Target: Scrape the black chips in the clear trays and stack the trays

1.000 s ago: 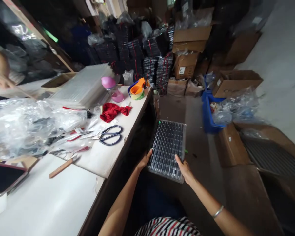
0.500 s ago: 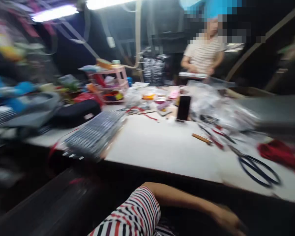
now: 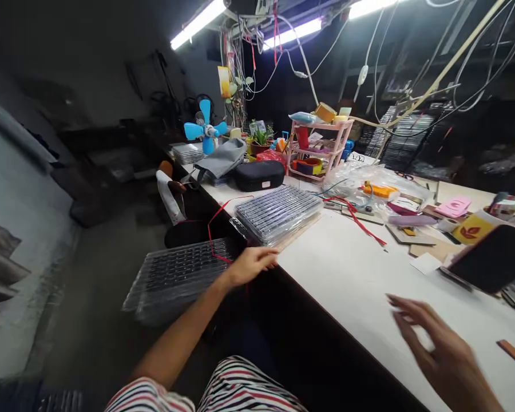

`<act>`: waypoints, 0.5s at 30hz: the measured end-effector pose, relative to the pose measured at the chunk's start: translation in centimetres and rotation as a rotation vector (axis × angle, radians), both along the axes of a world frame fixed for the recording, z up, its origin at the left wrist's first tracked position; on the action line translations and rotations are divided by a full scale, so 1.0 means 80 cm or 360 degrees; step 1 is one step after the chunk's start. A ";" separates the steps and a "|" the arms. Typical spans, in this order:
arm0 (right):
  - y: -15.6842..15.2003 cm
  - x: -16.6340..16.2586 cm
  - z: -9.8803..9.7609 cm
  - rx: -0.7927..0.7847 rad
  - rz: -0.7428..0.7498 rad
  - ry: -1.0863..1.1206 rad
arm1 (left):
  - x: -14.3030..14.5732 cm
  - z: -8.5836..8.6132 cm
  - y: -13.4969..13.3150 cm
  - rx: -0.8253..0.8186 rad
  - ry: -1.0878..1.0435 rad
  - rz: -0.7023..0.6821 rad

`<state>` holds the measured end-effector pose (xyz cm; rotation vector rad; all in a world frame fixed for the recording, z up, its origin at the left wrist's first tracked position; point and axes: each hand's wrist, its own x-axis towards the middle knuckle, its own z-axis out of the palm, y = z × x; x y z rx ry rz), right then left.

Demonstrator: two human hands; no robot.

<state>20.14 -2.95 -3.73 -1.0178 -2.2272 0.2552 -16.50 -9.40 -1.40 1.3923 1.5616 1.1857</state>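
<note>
My left hand (image 3: pixel 249 266) now rests fingers loosely curled at the tabletop (image 3: pixel 352 274) edge, just below the stacked clear trays (image 3: pixel 277 213); the tray held a second ago is released. Right hand (image 3: pixel 438 349) hovers, fingers apart, empty.

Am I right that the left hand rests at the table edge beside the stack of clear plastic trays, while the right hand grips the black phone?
Not quite. In the head view the right hand is open and empty above the white table, apart from the black phone. The left hand is at the edge beside the stack of clear plastic trays.
</note>
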 end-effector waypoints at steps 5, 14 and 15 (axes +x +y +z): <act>0.121 -0.119 -0.003 -0.0079 0.0281 -0.0172 | -0.097 -0.017 -0.007 0.0245 -0.0036 0.0764; 0.322 -0.242 -0.032 -0.0067 0.0029 -0.0240 | -0.151 -0.077 0.020 0.0209 -0.0165 0.1075; 0.337 -0.255 -0.027 -0.0083 0.0020 -0.0233 | -0.147 -0.078 0.026 0.0211 -0.0162 0.1044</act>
